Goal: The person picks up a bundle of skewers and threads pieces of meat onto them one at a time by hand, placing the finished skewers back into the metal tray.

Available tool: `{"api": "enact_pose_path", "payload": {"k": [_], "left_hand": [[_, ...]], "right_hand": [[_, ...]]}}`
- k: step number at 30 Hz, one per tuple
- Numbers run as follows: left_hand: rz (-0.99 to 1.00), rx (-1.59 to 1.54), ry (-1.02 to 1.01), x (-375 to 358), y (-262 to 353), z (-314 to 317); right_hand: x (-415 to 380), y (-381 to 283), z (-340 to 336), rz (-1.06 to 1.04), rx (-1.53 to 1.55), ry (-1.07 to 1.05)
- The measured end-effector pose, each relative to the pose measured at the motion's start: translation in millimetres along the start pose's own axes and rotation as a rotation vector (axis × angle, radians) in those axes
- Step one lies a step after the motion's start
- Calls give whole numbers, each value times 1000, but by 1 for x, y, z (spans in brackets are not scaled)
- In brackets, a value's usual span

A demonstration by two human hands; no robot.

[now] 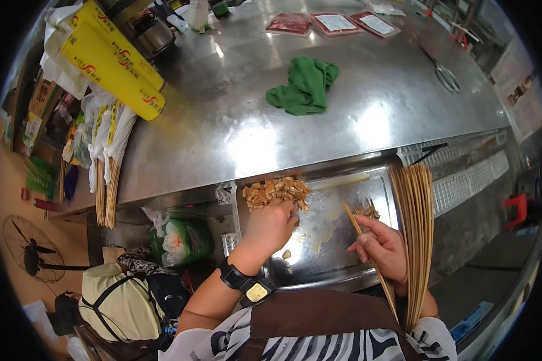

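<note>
A metal tray lies in front of me, with a heap of brown, meat-like chunks in its far left corner. My left hand, a black watch on its wrist, reaches the heap's near edge. Its fingers are curled, and what they pinch is hidden. A thin wooden skewer slants up from my right hand, closed around it over the tray's right side; no chunk shows on its tip. Beyond that hand lie some brown pieces, partly hidden. A thick bundle of skewers stands along my right forearm.
On the steel table are a green cloth, several flat red packs, scissors and yellow rolls. Bagged skewers hang at the left edge. A person and a fan are at lower left.
</note>
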State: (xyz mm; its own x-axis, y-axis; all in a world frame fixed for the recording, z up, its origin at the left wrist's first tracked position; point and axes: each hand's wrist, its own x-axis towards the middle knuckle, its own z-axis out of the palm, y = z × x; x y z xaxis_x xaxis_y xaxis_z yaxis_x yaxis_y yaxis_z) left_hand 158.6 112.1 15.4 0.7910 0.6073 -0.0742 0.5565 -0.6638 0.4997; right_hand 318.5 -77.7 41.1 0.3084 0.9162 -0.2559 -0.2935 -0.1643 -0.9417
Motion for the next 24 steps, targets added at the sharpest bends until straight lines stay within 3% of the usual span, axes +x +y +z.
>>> {"api": "enact_pose_path", "payload": {"k": [7,12,16,18,22,24], "left_hand": [[15,112,7,-7,0,7],[206,99,-39,-7,-1,11],[215,136,-46,-6,-2,13],[95,-7,-128,-5,1,7],[47,-244,-82,-5,3,10],[257,-71,-15,-7,3,12]], "right_hand": [[1,9,-3,-17,-15,-25],[1,9,-1,-19,-16,-34],[-1,7,0,-21,-39,-32],[-2,6,0,-22,-41,-38],[-3,7,1,-19,-40,-40],[-3,6,1,-21,-54,-42]]}}
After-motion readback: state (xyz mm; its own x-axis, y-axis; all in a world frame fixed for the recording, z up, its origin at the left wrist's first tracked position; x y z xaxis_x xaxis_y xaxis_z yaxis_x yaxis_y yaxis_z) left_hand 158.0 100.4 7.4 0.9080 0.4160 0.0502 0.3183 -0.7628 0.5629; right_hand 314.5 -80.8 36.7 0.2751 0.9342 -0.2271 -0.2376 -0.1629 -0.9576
